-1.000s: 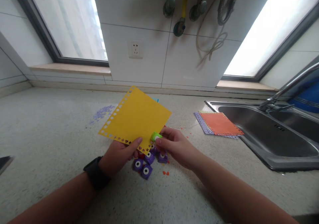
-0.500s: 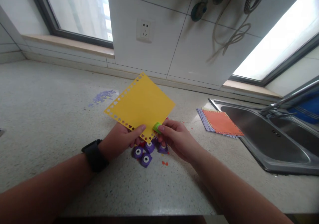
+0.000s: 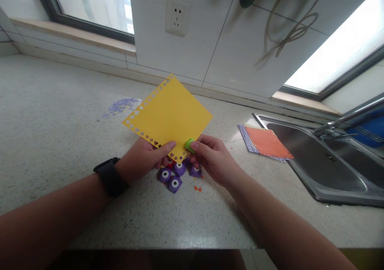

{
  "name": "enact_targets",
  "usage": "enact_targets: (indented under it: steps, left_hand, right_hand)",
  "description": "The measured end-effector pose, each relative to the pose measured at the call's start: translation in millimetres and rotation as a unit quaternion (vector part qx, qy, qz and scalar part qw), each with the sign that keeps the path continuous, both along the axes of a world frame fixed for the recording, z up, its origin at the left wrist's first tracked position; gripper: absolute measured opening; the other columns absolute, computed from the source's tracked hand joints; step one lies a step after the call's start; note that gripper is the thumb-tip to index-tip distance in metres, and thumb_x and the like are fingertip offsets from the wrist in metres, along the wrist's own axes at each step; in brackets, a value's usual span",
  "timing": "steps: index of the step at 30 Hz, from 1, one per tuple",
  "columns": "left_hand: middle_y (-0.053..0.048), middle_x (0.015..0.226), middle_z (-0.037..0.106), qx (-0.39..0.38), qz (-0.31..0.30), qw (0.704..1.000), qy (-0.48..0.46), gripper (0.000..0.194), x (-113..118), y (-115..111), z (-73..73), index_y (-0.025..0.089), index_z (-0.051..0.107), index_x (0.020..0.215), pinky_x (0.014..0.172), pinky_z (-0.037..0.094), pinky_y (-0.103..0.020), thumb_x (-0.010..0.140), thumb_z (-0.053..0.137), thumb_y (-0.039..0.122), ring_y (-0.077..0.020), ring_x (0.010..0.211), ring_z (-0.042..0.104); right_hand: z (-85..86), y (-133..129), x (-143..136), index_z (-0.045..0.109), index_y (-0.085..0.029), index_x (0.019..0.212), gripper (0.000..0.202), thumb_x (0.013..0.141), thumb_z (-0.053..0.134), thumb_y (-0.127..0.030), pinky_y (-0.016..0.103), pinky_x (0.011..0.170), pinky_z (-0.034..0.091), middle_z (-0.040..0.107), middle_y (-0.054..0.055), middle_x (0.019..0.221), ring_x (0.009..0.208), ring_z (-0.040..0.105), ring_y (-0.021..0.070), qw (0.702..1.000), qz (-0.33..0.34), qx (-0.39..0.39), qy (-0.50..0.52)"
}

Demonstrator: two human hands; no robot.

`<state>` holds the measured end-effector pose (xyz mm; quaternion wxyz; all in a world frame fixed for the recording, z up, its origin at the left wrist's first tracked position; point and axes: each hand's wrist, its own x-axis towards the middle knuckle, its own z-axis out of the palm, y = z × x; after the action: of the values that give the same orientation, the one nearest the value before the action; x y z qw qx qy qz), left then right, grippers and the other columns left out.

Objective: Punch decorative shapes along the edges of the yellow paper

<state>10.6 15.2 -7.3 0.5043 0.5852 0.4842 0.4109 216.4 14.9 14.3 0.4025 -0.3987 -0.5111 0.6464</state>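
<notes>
My left hand, with a black watch on its wrist, pinches the near edge of a yellow paper sheet held above the counter. Small shapes are punched along two of the sheet's edges. My right hand grips a small green punch clamped on the sheet's lower right edge, thumb on top. Below the hands several purple punches lie in a cluster on the counter, with a red one partly hidden among them.
Purple paper bits are scattered at the back left of the speckled counter. Red bits lie near the punches. Orange and purple punched sheets are stacked beside the steel sink on the right.
The view has tilted down and drawn closer. Both hands keep their hold; the green punch has shifted slightly up along the sheet's lower right edge.
</notes>
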Motion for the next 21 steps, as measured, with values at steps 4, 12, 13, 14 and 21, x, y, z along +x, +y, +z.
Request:
enact_targets:
  steps: [4,12,13,14,21]
  left_hand:
    - [0.0,0.049,0.061,0.002,-0.001,1.0,0.0,0.033,-0.4,0.0,0.2,0.02,0.062,0.061,0.039,0.039,-0.024,0.083,0.064,0.044,-0.012,0.039,0.051]
    - [0.001,0.051,0.06,-0.009,-0.016,1.0,0.018,0.032,-2.0,0.1,0.7,0.018,0.061,0.065,0.04,0.039,-0.023,0.087,0.062,0.042,-0.0109,0.041,0.051]
    - [0.001,0.051,0.06,-0.011,-0.019,1.0,0.021,0.032,-2.1,0.2,1.2,0.018,0.061,0.066,0.04,0.039,-0.023,0.087,0.061,0.042,-0.0108,0.041,0.051]
    - [0.001,0.052,0.06,-0.013,-0.019,0.999,0.022,0.032,-2.2,0.3,1.5,0.018,0.061,0.067,0.04,0.039,-0.023,0.088,0.061,0.041,-0.0107,0.041,0.05]
    - [0.001,0.052,0.059,-0.012,-0.02,1.0,0.02,0.033,-3.3,0.3,-0.3,0.017,0.06,0.066,0.04,0.039,-0.024,0.089,0.061,0.042,-0.0107,0.041,0.05]
  right_hand:
    - [-0.5,0.3,0.6,0.064,-0.017,0.083,0.025,0.083,0.076,-0.039,0.025,0.051,0.041,0.063,0.001,0.067,0.054,0.055,0.0101,1.0,0.003,0.007,-0.01]
    - [0.8,0.7,0.5,0.064,-0.017,0.084,0.024,0.083,0.075,-0.038,0.025,0.051,0.042,0.064,0.001,0.067,0.054,0.055,0.0102,1.0,0.006,0.009,-0.017]
    - [1.1,0.6,0.2,0.064,-0.017,0.083,0.024,0.083,0.075,-0.038,0.024,0.051,0.042,0.063,0.0,0.067,0.054,0.056,0.0101,1.0,0.005,0.009,-0.016]
    - [1.3,0.6,0.0,0.064,-0.017,0.082,0.024,0.083,0.075,-0.038,0.024,0.051,0.042,0.063,0.0,0.066,0.055,0.056,0.0101,1.0,0.006,0.009,-0.015]
    - [2.5,0.3,-0.7,0.064,-0.017,0.08,0.023,0.083,0.074,-0.038,0.023,0.049,0.042,0.063,0.0,0.065,0.054,0.055,0.0097,1.0,0.01,0.016,-0.012]
